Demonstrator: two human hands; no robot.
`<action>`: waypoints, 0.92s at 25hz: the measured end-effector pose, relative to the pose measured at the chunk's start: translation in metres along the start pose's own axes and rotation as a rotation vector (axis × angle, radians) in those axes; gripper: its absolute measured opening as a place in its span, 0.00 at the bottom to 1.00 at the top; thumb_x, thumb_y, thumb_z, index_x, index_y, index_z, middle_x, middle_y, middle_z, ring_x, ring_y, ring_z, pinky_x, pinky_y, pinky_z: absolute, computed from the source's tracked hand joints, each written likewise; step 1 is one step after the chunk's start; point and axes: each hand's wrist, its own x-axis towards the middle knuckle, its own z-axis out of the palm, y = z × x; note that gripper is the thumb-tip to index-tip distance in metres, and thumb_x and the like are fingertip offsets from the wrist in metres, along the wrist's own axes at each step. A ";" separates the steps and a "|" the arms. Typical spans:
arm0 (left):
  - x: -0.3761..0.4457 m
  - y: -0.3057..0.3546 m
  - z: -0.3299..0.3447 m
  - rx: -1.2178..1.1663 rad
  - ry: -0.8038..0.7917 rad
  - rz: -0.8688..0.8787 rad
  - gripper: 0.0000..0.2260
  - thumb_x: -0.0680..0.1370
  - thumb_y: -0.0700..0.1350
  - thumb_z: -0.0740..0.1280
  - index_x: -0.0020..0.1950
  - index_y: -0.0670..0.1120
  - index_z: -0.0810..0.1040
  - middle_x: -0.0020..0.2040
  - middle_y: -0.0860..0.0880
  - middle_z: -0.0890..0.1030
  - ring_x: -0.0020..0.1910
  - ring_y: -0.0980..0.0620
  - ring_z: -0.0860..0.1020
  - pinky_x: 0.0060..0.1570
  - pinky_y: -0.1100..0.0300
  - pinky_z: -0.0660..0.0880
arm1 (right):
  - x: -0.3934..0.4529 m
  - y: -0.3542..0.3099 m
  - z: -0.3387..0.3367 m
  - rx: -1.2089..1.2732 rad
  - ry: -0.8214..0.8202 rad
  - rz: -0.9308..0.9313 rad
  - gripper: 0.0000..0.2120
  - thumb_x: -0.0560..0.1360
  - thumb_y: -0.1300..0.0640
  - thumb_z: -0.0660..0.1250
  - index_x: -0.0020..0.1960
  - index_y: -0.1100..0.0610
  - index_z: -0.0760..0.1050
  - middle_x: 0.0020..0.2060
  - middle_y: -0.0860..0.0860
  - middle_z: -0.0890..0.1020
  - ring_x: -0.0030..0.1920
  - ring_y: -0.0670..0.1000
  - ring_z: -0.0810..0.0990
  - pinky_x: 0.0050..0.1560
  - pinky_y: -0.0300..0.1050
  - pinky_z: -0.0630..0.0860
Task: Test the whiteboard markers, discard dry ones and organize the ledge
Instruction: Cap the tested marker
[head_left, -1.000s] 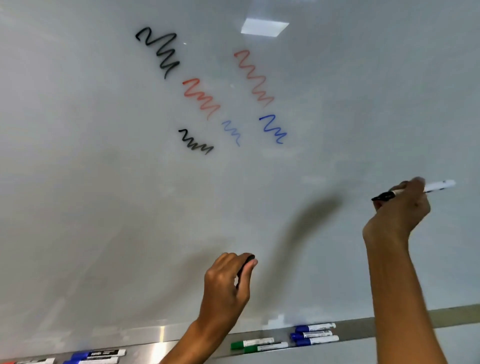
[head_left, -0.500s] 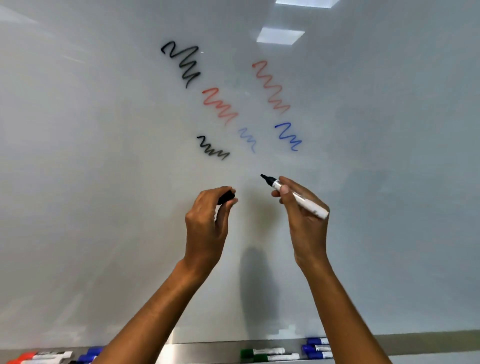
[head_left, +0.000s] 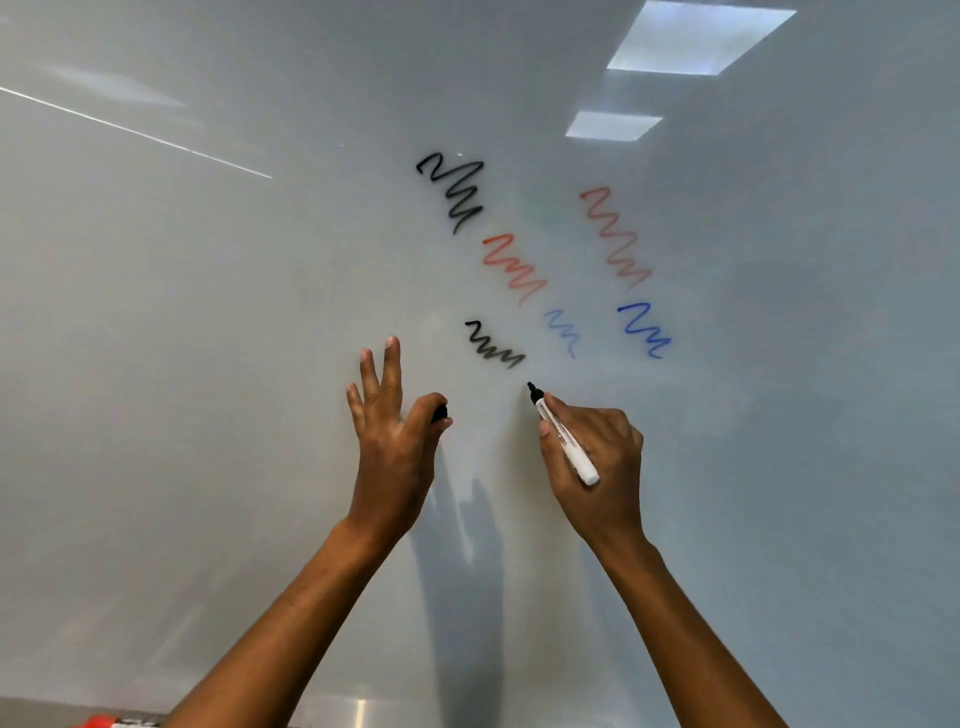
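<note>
Whiteboard (head_left: 208, 415) fills the view w/ six test squiggles: two black, two red, two blue, one blue very faint. Right hand (head_left: 597, 457) grips an uncapped black marker (head_left: 563, 436), tip now at the board just below the lower black squiggle (head_left: 493, 345); half a sec ago it hovered lower, so a fresh test stroke looks about to start. Left hand (head_left: 389, 426) pinches the black cap (head_left: 440, 414) btwn thumb & forefinger, other fingers now fanned out. Ledge (head_left: 358, 714) barely visible at bottom edge, red marker (head_left: 96, 722) on it.
</note>
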 end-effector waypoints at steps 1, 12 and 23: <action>0.001 -0.006 0.003 0.020 -0.017 0.014 0.03 0.81 0.45 0.60 0.51 0.47 0.71 0.79 0.36 0.51 0.78 0.34 0.44 0.69 0.25 0.50 | 0.000 0.002 0.001 -0.008 -0.014 -0.007 0.11 0.78 0.54 0.66 0.58 0.53 0.82 0.44 0.45 0.84 0.46 0.50 0.80 0.46 0.55 0.74; 0.004 -0.022 0.021 0.075 -0.030 0.059 0.05 0.78 0.40 0.66 0.50 0.46 0.71 0.79 0.36 0.53 0.77 0.31 0.44 0.68 0.23 0.46 | -0.014 0.012 0.004 -0.109 0.008 0.013 0.13 0.80 0.51 0.63 0.57 0.53 0.83 0.43 0.46 0.84 0.44 0.51 0.81 0.47 0.54 0.73; 0.005 -0.016 0.008 -0.009 -0.079 -0.027 0.06 0.80 0.47 0.61 0.50 0.45 0.75 0.80 0.39 0.54 0.79 0.36 0.44 0.71 0.27 0.47 | -0.034 0.011 -0.004 -0.237 -0.004 0.060 0.15 0.79 0.50 0.61 0.57 0.54 0.83 0.42 0.48 0.84 0.43 0.52 0.80 0.46 0.49 0.72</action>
